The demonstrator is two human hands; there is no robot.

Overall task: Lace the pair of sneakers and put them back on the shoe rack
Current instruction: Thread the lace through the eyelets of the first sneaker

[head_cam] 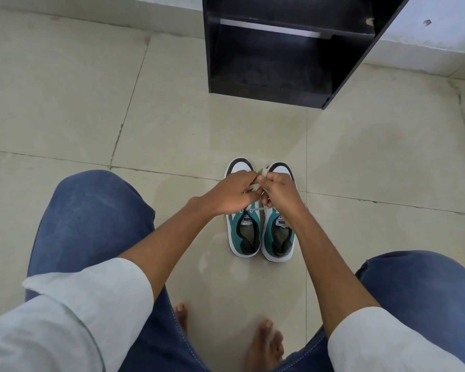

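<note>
Both hands, left hand and right hand, pinch a white flat shoelace over the teal-and-white low-top sneakers, paired on the beige tiled floor; black wooden shoe rack at 12 o'clock.

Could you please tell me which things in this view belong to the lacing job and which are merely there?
Part of the job:
left sneaker
right sneaker
white lace, pinched by left hand and right hand
black shoe rack, shelves bare

Merely there:
tiled floor
white wall
</note>
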